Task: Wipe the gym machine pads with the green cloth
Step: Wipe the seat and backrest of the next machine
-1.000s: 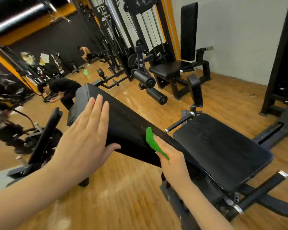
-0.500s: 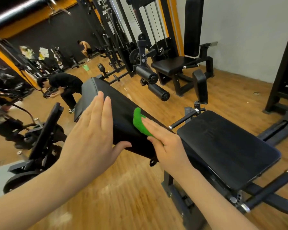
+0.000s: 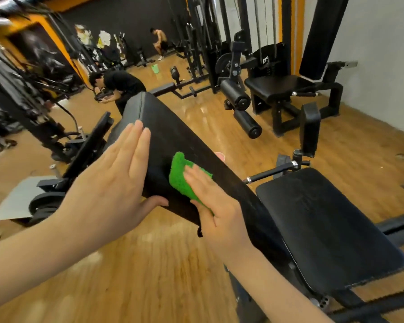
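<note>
Right now the green cloth [image 3: 184, 180] lies flat on the tilted back pad [image 3: 180, 134], near its lower edge, and the right hand [image 3: 217, 213] presses it there with straight fingers laid over its near half — the far end of the cloth sticks out past the fingertips. That grip is spread flat, not pinching; a thumb tip shows just past the pad's far edge, so the thumb seems to reach over that side. The left hand [image 3: 117, 183] rests against the pad's left side, fingers straight and close together, pointing up the pad, with the thumb hooked under the lower corner. It holds nothing. The back pad slopes up and away to the left, its stitched top edge well beyond both hands. Just to the right, touching or nearly touching the pad's lower end, sits the flat seat pad [image 3: 331, 231], dull and slightly streaked. A chrome-tipped handle [image 3: 273, 171] juts out between the two pads on the far side, and a small upright pad [image 3: 309, 129] stands behind it. Farther back on the wood floor [image 3: 149, 276] is a second machine with a seat [image 3: 278, 85] and two foam rollers [image 3: 236, 96]. A person in black [image 3: 121, 86] bends over near the left — another person [image 3: 160, 41] stands at the far wall, too small to tell more.
</note>
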Demonstrator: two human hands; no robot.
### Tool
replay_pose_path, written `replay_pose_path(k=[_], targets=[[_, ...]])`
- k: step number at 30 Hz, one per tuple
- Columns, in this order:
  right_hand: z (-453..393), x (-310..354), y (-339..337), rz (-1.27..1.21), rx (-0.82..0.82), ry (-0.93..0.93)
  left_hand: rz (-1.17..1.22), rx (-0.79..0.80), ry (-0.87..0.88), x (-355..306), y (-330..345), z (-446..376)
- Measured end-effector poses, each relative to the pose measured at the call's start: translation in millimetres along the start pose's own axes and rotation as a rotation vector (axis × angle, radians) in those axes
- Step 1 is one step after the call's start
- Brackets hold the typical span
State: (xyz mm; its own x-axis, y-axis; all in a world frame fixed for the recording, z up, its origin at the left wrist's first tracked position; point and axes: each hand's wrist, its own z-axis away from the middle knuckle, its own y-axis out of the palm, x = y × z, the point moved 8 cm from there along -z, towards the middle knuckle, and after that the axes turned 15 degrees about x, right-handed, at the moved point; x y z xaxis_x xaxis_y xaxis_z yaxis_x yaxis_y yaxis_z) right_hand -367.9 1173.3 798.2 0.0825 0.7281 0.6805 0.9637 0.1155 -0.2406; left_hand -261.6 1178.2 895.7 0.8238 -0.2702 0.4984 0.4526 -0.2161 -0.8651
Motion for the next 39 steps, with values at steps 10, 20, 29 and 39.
replay_pose_path(k=[10,20,29,39], targets=[[-55.2,28.0,5.9,-0.027,0.158,-0.138,-0.026,0.126,-0.222,10.9,-3.8,7.7],[29.1,-36.9,-1.7,0.079,0.103,0.011,-0.053,0.275,-0.303,7.7,0.2,6.1],[-28.0,32.2,7.2,0.028,0.065,-0.193,-0.026,0.247,-0.294,6.8,1.6,6.9],[58.2,-64.4,-2.5,0.070,0.033,0.097,-0.040,0.232,-0.263,4.8,-1.4,9.2]])
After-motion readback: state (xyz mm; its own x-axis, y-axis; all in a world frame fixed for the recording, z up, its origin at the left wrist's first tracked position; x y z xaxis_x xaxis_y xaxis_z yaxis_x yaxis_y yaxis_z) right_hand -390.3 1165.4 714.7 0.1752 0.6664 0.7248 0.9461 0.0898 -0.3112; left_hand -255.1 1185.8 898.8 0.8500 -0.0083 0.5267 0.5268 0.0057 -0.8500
